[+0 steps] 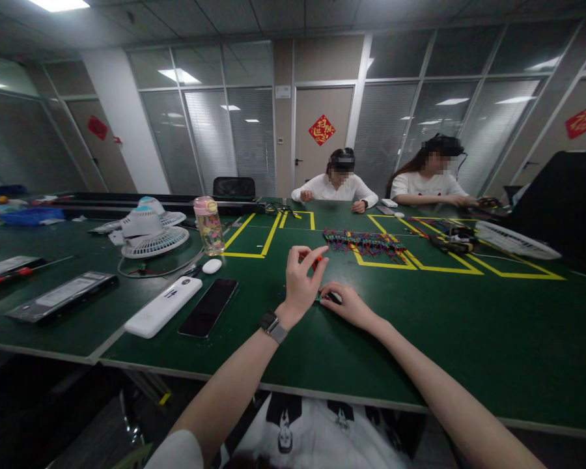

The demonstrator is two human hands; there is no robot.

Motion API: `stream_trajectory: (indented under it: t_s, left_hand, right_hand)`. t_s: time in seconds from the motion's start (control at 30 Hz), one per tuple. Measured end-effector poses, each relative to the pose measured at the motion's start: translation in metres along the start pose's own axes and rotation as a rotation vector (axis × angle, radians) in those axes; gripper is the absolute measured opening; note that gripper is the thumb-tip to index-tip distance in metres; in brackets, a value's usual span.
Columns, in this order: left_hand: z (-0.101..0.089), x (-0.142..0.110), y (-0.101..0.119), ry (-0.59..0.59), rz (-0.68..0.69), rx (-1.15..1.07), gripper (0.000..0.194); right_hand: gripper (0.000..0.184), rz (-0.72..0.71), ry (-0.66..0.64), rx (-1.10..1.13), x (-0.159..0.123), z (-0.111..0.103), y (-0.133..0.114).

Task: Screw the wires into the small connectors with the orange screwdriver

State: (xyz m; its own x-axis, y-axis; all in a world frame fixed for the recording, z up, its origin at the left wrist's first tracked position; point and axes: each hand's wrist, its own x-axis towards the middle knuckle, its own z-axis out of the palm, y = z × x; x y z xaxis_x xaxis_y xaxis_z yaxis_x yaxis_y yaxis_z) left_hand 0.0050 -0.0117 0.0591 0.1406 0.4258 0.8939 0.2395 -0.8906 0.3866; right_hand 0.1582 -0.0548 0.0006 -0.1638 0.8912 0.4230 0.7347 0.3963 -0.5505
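My left hand [300, 283], with a watch on its wrist, is raised over the green table. Its fingers curl round a small orange-red piece [318, 260], mostly hidden, whose kind I cannot make out. Lower and just to the right, my right hand [349, 305] rests on the tabletop. Its thumb and fingers close on a small green board [318, 298], of which only an edge shows. Beyond both hands lies a row of small green circuit boards with red and blue wires [364, 243].
To the left are a black phone [208, 308], a white power bank [164, 307], a white oval case [211, 266], a bottle [209, 227], white fan parts [151, 238] and a metal-cased device [63, 297]. Yellow tape [385, 264] marks the table [469, 345]. Two people sit opposite.
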Motion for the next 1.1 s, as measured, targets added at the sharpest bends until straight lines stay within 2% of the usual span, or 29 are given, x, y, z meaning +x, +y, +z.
stream_trajectory:
  t_s: [0.2, 0.4, 0.57, 0.8, 1.0, 1.1]
  left_hand:
    - [-0.0005, -0.0001, 0.0000, -0.048, -0.011, -0.065, 0.033]
    - [0.0009, -0.0004, 0.0001, -0.024, -0.029, -0.029, 0.027]
    - [0.0002, -0.0005, -0.0006, -0.049, -0.034, -0.108, 0.033]
    - [0.0002, -0.0003, 0.0006, -0.010, -0.032, -0.040, 0.025]
    - [0.0006, 0.0003, -0.0011, -0.040, -0.045, -0.128, 0.030]
    - [0.0002, 0.0005, -0.0001, -0.049, -0.030, -0.108, 0.026]
  right_hand:
    - [0.005, -0.004, 0.002, 0.009, 0.0001, 0.0001, 0.0005]
    - [0.005, 0.004, 0.004, -0.012, 0.0000, -0.0002, 0.0001]
    - [0.005, 0.009, 0.000, -0.001, -0.0003, -0.0006, -0.0012]
    - [0.005, 0.009, -0.003, -0.005, -0.0002, -0.0008, -0.0002]
    - [0.006, 0.003, -0.011, 0.004, -0.0004, -0.0010, -0.0008]
    - [0.006, 0.003, -0.010, -0.002, -0.0001, -0.0014, -0.0018]
